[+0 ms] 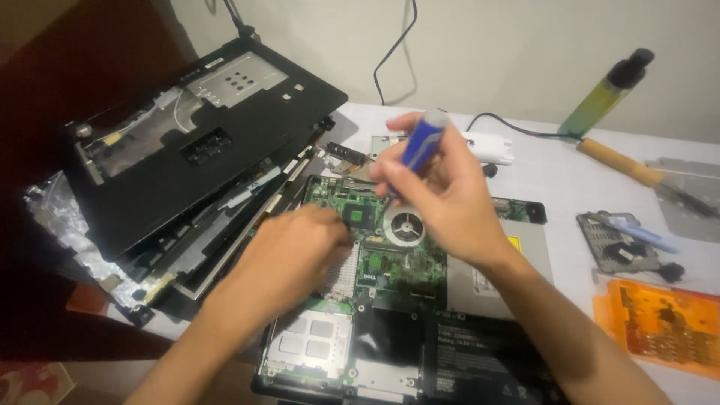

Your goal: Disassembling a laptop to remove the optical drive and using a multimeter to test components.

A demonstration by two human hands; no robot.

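An opened laptop base (390, 352) lies in front of me with its green circuit board (390, 259) and round fan (405, 226) exposed. My right hand (442, 196) is closed around a blue-handled screwdriver (421, 141), held upright above the board near the fan; its tip is hidden by the fingers. My left hand (294, 251) rests palm down on the board's left side, fingers curled against a silver heatsink (343, 274). It holds nothing that I can see.
A black laptop cover (187, 142) leans at the left over more stacked panels. At the right lie a green bottle (606, 91), a wooden-handled tool (619, 161), a grey component (616, 244) and an orange tray (664, 326). A white adapter (491, 146) with cable sits behind.
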